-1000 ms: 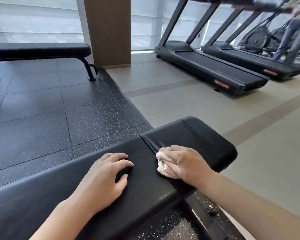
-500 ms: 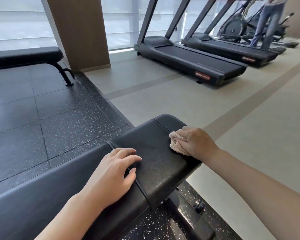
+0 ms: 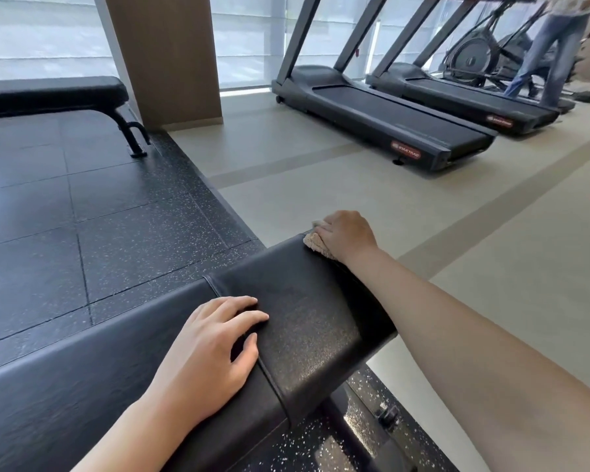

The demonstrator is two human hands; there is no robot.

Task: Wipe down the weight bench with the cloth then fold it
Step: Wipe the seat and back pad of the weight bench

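Under my right hand [image 3: 346, 233], the bunched cloth [image 3: 315, 242] is gripped against the weight bench [image 3: 307, 301] end; my left hand [image 3: 215, 349] rests flat nearer me, fingers relaxed.

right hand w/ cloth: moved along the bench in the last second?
Yes. The right hand slid the cloth from just past the pad seam out to the far end of the weight bench, away from the left hand.

Speckled black mat [image 3: 82, 233], beige floor [image 3: 491, 267], treadmills [image 3: 389, 120], shaded windows [image 3: 246, 39]
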